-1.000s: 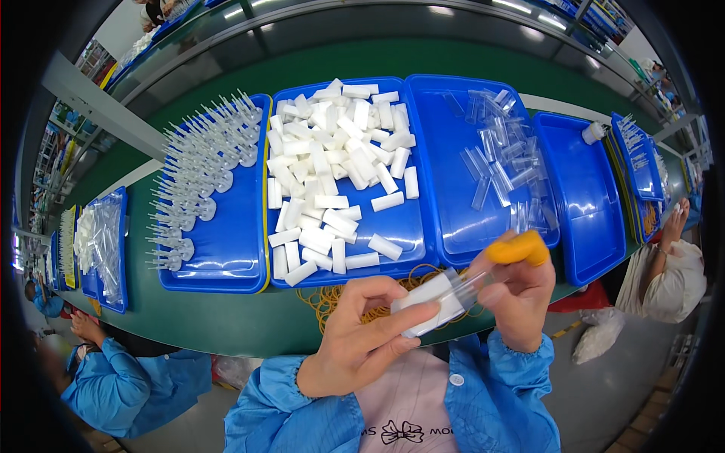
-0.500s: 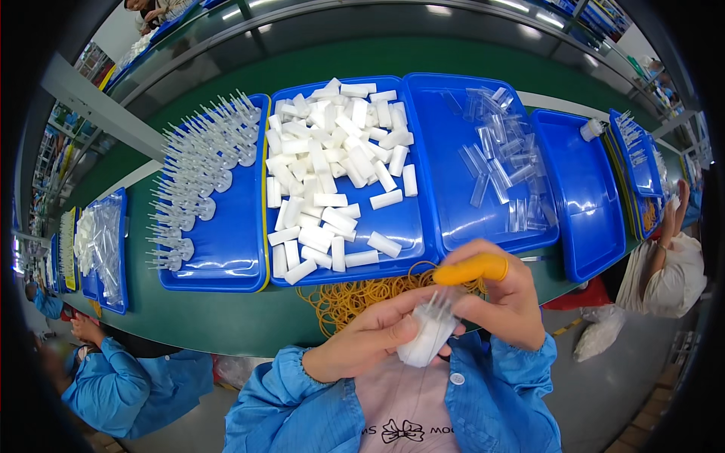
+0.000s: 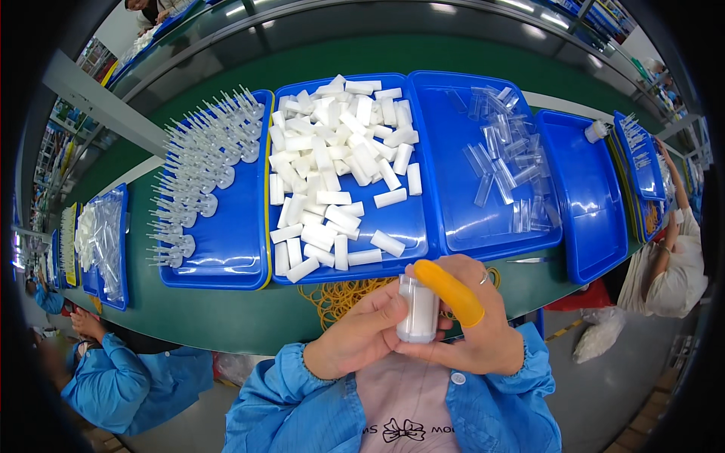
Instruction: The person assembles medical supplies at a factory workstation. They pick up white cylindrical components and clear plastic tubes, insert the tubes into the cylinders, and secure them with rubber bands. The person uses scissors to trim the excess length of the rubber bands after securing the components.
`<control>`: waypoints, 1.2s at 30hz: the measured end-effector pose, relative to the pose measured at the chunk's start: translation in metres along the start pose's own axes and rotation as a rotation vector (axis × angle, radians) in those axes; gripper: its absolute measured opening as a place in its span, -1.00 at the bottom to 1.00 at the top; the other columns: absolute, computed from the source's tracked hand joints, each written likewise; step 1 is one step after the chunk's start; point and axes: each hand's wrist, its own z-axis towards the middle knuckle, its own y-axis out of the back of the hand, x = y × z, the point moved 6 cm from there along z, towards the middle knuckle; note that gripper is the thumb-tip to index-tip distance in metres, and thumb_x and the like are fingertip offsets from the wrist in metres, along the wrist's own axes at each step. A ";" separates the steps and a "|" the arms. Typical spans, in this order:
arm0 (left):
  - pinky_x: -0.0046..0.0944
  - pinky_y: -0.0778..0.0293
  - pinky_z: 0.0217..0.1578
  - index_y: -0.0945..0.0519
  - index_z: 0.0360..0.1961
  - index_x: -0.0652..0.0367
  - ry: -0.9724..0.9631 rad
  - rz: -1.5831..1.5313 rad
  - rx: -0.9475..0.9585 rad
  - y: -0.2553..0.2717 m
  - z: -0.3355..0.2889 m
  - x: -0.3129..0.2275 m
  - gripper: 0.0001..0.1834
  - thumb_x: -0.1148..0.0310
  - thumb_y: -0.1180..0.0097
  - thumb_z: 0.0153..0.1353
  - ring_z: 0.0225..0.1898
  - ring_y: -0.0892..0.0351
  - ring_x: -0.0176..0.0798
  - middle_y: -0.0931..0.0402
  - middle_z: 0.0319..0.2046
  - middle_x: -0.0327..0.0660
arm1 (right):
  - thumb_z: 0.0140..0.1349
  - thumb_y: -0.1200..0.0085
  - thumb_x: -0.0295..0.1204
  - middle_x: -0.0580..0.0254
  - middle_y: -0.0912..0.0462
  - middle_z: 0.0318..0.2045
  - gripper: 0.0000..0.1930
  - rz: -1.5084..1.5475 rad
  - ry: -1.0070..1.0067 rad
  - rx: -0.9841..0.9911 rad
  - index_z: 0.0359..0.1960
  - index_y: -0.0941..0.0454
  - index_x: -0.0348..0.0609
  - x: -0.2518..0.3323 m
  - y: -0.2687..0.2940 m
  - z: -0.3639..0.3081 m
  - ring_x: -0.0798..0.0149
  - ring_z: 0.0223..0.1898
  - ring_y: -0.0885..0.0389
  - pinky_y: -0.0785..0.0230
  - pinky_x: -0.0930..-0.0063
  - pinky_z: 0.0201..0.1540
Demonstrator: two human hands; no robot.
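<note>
Close to my chest I hold a clear, tube-like plastic piece with a white filling (image 3: pixel 418 311), roughly upright between both hands. My left hand (image 3: pixel 355 336) grips its left side, with thumb and fingers bent around it. My right hand (image 3: pixel 483 332) closes on the other side, the thumb under its lower end. A yellow finger cot (image 3: pixel 453 293) covers the right index finger, which reaches over the piece's upper end. Behind the hands lies a pile of yellow rubber bands (image 3: pixel 332 300), partly covered by them.
A blue tray (image 3: pixel 219 268) carries rows of clear pronged parts. The tray (image 3: pixel 411 226) beside it bears white cylinders (image 3: pixel 325 151); another tray (image 3: pixel 453 211) has clear tubes (image 3: pixel 506 166). Farther right, a blue tray (image 3: pixel 596 204) contains one finished-looking piece (image 3: pixel 596 131). Co-workers sit at both sides.
The piece has turned from tilted, with thin prongs showing at its top, to upright. My right hand has come down, its index finger now resting over the top end.
</note>
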 end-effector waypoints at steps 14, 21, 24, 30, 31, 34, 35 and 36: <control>-0.32 -0.30 -0.47 -0.25 0.17 0.22 -0.403 0.142 -0.172 0.011 -0.029 -0.043 -0.28 -0.07 -0.10 0.16 -0.48 -0.28 -0.34 -0.24 -0.46 -0.32 | -0.13 -0.30 -0.46 0.19 -0.51 -0.03 -0.54 0.178 -0.374 -0.202 -0.09 -0.55 -0.15 -0.043 0.031 -0.010 0.05 0.07 -0.38 -0.25 0.18 0.06; -0.32 -0.43 -0.37 -0.40 -0.07 0.21 -0.650 0.432 -0.390 0.013 -0.042 -0.059 -0.58 0.36 -0.25 0.06 -0.38 -0.48 -0.29 -0.45 -0.39 -0.21 | -0.07 -0.25 -0.42 0.28 -0.46 -0.32 -0.80 -0.519 -0.135 -0.173 -0.37 -0.60 -0.14 -0.058 -0.001 0.000 0.15 -0.27 -0.38 -0.18 0.28 -0.22; -0.34 -0.44 -0.30 -0.37 0.04 0.23 -0.529 0.617 -0.358 0.015 -0.039 -0.052 -0.42 0.48 -0.31 -0.05 -0.39 -0.49 -0.34 -0.50 -0.43 -0.20 | -0.04 -0.23 -0.43 0.28 -0.44 -0.34 -0.85 -0.509 -0.079 -0.188 -0.40 -0.58 -0.14 -0.055 -0.004 0.000 0.16 -0.30 -0.37 -0.15 0.30 -0.23; -0.44 -0.37 -0.25 -0.29 0.18 0.20 -0.300 0.936 -0.312 0.004 -0.011 -0.026 -0.20 0.42 -0.41 -0.12 -0.32 -0.44 -0.45 -0.48 -0.37 -0.32 | 0.02 -0.18 -0.50 0.20 -0.46 -0.30 -0.87 -0.087 -0.015 -0.291 -0.39 -0.52 -0.19 -0.030 0.006 0.007 0.18 -0.30 -0.42 -0.25 0.35 -0.28; -0.43 -0.37 -0.24 -0.30 0.14 0.21 -0.251 0.944 -0.273 0.006 -0.007 -0.020 -0.23 0.40 -0.41 -0.12 -0.28 -0.45 -0.43 -0.48 -0.33 -0.34 | 0.05 -0.16 -0.50 0.19 -0.47 -0.29 -0.89 0.043 -0.041 -0.281 -0.38 -0.51 -0.20 -0.027 0.005 0.005 0.23 -0.31 -0.43 -0.27 0.39 -0.31; -0.40 -0.38 -0.21 -0.40 -0.02 0.22 0.080 0.818 0.084 -0.001 -0.012 -0.006 -0.39 0.37 -0.41 -0.11 -0.30 -0.46 -0.39 -0.49 -0.36 -0.33 | 0.16 -0.09 -0.48 0.19 -0.48 -0.27 -0.89 0.938 -0.357 -0.206 -0.31 -0.49 -0.22 -0.037 -0.006 -0.005 0.42 -0.39 -0.46 -0.33 0.59 -0.37; -0.40 -0.39 -0.26 -0.45 -0.09 0.22 0.045 0.882 0.154 -0.009 -0.012 -0.009 -0.46 0.34 -0.41 -0.10 -0.33 -0.47 -0.38 -0.49 -0.38 -0.31 | 0.16 -0.09 -0.46 0.19 -0.49 -0.28 -0.87 1.103 -0.427 -0.148 -0.29 -0.48 -0.22 -0.040 -0.002 -0.006 0.42 -0.42 -0.47 -0.36 0.60 -0.36; -0.40 -0.39 -0.30 -0.50 -0.16 0.21 0.010 0.945 0.218 -0.018 -0.014 -0.013 -0.53 0.31 -0.40 -0.09 -0.36 -0.48 -0.38 -0.50 -0.41 -0.29 | 0.16 -0.10 -0.44 0.19 -0.50 -0.29 -0.84 1.272 -0.497 -0.084 -0.26 -0.48 -0.21 -0.041 0.002 -0.008 0.41 -0.45 -0.48 -0.38 0.61 -0.34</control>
